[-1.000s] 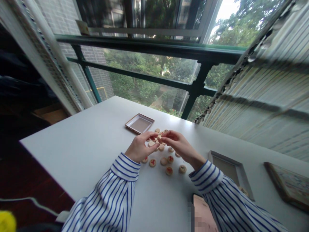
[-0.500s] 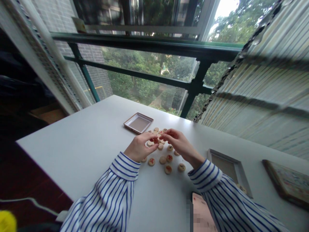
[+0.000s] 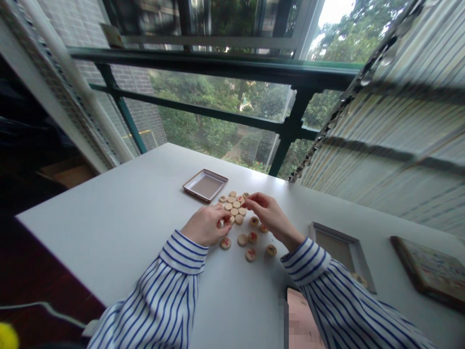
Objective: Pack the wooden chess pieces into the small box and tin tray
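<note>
Round wooden Chinese chess pieces lie in a loose cluster on the white table; a plain-faced piece (image 3: 236, 205) is near the middle. My left hand (image 3: 203, 225) is at the cluster's left side, fingers curled and closed on a chess piece (image 3: 227, 220) that they partly cover. At the upper right of the cluster, my right hand (image 3: 267, 211) pinches the edge of another piece (image 3: 243, 202), largely hidden by its fingertips. Nearer to me lie scattered pieces, among them a red-marked one (image 3: 250, 254) and a dark-marked one (image 3: 271, 250).
A shallow brown-rimmed tray (image 3: 205, 185) stands behind the cluster. Off to the right are a grey open box (image 3: 358, 249) with a few pieces and a patterned framed lid (image 3: 432, 271). A pink phone (image 3: 303, 320) lies by my right forearm. Green railing (image 3: 218, 65) runs beyond the table.
My hands were close together over the cluster; my left hand has moved left and towards me, uncovering plain pieces between them. The right hand stays almost in place.
</note>
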`<state>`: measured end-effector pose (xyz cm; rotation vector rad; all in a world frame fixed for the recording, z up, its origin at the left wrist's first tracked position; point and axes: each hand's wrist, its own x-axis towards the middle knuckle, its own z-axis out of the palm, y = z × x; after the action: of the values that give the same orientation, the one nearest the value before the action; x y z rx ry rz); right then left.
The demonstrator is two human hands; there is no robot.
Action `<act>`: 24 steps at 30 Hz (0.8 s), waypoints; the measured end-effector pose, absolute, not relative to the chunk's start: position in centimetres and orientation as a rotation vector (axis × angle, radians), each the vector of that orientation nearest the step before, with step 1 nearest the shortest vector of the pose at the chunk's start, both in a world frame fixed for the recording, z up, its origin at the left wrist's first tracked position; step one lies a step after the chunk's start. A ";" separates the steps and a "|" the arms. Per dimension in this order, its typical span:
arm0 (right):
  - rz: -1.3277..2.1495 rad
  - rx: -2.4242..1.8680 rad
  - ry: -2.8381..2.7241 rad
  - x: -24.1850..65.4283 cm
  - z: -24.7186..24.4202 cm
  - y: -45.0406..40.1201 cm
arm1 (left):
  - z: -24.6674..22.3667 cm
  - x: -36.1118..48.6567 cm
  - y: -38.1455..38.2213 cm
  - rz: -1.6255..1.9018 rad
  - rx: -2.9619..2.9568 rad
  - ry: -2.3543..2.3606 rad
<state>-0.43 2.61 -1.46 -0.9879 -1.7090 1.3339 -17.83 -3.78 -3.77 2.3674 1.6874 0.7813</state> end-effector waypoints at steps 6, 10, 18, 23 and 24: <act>1.331 -0.992 -1.737 -0.6 -1.6 2.4 | -3.6 -17.7 -3.9 0.664 2.380 1.689; 1.312 -0.992 -1.783 -0.5 -1.8 2.3 | -3.7 -17.7 -4.0 0.628 2.380 1.712; 1.289 -0.985 -1.825 -0.6 -2.3 2.5 | -4.0 -17.8 -4.0 0.617 2.378 1.766; 1.185 -0.955 -1.916 -0.5 -3.2 2.9 | -3.8 -17.8 -4.1 0.621 2.363 1.766; 1.134 -0.965 -1.949 -0.4 -3.3 3.0 | -3.7 -17.8 -4.1 0.617 2.363 1.766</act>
<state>-0.43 2.95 -3.32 -0.9652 -1.9491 1.1343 -17.78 -4.11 -3.71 2.3626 1.7656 0.6170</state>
